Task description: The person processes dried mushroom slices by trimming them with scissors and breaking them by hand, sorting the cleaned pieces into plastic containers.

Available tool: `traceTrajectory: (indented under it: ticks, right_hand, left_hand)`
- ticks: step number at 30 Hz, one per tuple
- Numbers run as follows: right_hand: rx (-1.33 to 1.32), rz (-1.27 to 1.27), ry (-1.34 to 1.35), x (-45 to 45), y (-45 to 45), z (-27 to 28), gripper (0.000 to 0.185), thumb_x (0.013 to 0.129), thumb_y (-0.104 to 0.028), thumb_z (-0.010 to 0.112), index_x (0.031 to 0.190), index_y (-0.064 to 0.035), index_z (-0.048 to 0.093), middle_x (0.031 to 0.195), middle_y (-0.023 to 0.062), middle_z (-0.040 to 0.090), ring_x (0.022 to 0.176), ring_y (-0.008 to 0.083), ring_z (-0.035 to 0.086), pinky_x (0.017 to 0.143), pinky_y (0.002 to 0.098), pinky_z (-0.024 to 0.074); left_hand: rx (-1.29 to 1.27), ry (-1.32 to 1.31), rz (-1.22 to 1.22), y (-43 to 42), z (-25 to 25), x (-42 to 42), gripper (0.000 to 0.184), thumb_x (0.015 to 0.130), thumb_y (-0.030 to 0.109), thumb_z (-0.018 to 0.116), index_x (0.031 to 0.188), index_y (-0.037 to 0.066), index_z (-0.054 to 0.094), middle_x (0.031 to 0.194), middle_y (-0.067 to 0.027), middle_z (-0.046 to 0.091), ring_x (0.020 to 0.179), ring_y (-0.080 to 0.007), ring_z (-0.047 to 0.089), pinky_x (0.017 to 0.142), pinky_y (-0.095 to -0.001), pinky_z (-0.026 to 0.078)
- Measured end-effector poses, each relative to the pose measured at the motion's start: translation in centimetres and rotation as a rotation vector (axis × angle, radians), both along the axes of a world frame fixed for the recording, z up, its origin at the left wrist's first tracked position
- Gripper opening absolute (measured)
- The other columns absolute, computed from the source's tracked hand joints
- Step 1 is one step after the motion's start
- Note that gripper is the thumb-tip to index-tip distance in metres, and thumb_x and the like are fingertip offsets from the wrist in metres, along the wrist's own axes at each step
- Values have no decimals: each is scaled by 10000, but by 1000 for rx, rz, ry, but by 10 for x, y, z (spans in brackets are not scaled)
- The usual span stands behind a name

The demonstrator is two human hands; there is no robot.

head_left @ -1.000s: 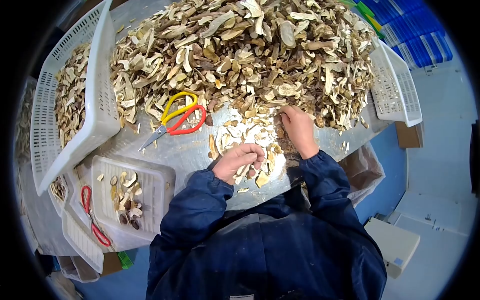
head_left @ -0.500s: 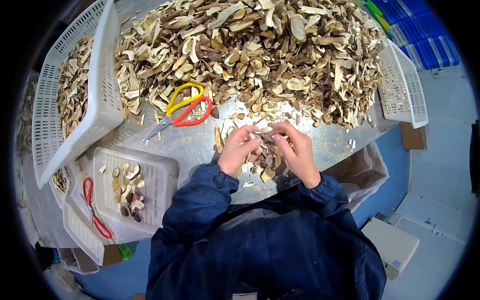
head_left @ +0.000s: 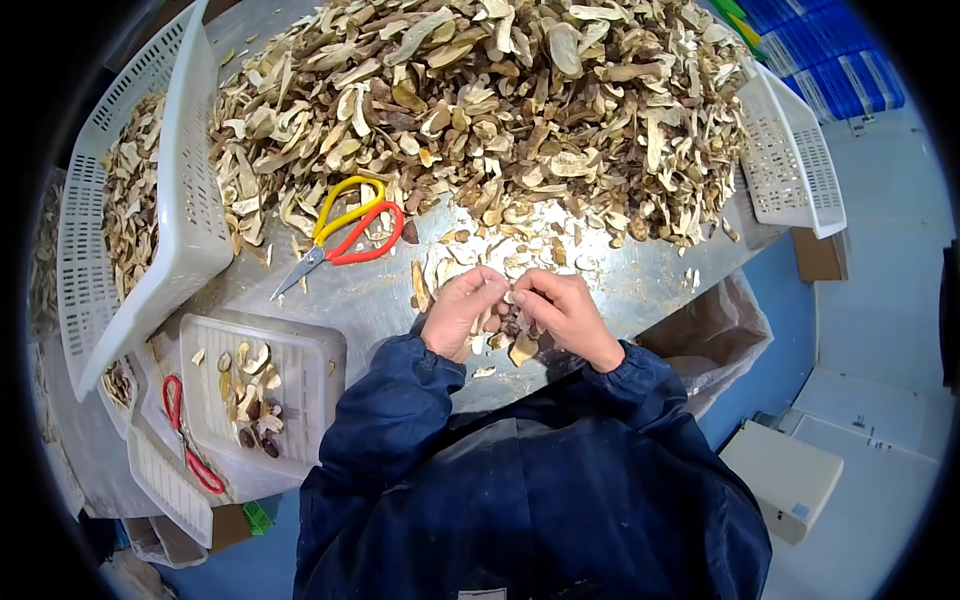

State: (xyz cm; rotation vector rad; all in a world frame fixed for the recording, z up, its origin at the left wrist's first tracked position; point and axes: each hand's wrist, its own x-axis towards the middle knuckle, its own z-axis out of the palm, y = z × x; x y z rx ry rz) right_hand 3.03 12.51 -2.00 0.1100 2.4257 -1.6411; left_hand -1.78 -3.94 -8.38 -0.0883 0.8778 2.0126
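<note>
My left hand (head_left: 463, 314) and my right hand (head_left: 570, 318) meet fingertip to fingertip over the near part of the metal table. Both are closed in a pinch around a small pale piece of dried mushroom (head_left: 511, 298), mostly hidden by the fingers. Under and between them lie loose mushroom slices (head_left: 523, 349) and crumbs. Beyond the hands rises a large heap of dried mushroom slices (head_left: 480, 110). To the left of my left hand, scissors (head_left: 338, 228) with one yellow and one red handle rest on the table, touched by neither hand.
A white perforated basket (head_left: 190, 200) holding slices stands at left; another basket (head_left: 800, 160) is at right. A clear tray (head_left: 325, 390) with several pieces sits near left, beside red-handled scissors (head_left: 185, 435). A lined bin (head_left: 735, 330) stands below the table's right edge.
My hands have come closer together and lower, with the fingertips now meeting. The piece between them shows less than before. The whole view has shifted slightly.
</note>
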Motion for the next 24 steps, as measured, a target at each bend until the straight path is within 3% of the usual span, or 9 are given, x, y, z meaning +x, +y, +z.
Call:
traceTrajectory:
  ticks: [2,5,8,10,13,16,18,20,24]
  right_hand:
    - [44,75,28,-2,9,2,237,908,-195,554,790,2,612,618,75,586,544,132,548,519,288,420]
    - [194,-207,59,-8,28,-9,248,887,-233,580,896,-1,669,629,105,593,550,145,552,539,292,440]
    - [688,-348,235,-35,58,-15,237,839,-223,636,992,-43,651,750,163,649,664,311,627,575,370,477]
    - [907,-321,452,-46,72,-36,232,838,-214,636,999,-46,637,711,142,629,653,328,608,579,383,478]
    - [968,-328,433,-54,76,-50,193,842,-204,631,906,-22,643,680,142,609,653,359,585,570,395,461]
    - [757,-331,281,-51,70,-32,210,859,-213,625,837,-6,651,658,131,601,579,284,570,528,353,429]
    - [237,-294,23,-41,59,-16,252,868,-245,631,873,4,670,559,28,528,505,66,431,469,258,344]
    - [-52,-78,-16,-33,53,-9,235,850,-222,635,907,3,673,544,10,518,492,64,423,463,257,344]
    - [745,-339,165,-59,60,-19,246,813,-207,636,971,-18,640,623,145,622,557,275,611,536,372,452]
  left_hand:
    - [20,10,65,0,-1,-1,164,971,197,481,886,67,532,804,-18,531,690,-69,475,516,-189,363]
    - [34,10,64,-3,-1,-3,176,976,205,460,909,57,528,819,-36,530,694,-81,479,515,-188,362]
    - [47,49,-8,-2,2,-3,187,972,209,462,996,41,540,855,-40,537,730,-88,499,524,-183,374]
    - [22,28,-23,0,8,-3,205,969,212,464,1043,36,538,886,-35,543,776,-86,512,528,-179,381]
    - [78,-64,-13,-2,7,-3,223,963,213,474,1086,36,530,933,-29,549,836,-86,522,528,-175,388]
    - [132,-109,-17,-3,-4,-4,347,984,301,424,1182,26,500,990,-43,556,854,-101,532,537,-175,412]
    - [155,-107,-46,-2,0,-6,421,995,359,383,1223,19,484,1014,-54,557,857,-111,540,545,-175,425]
    - [165,-136,-80,0,3,-2,497,999,423,331,1252,17,467,1032,-79,559,863,-123,552,536,-173,433]
    - [112,-140,-123,1,4,-1,388,996,374,362,1030,31,540,960,-88,545,784,-117,522,483,-185,379]
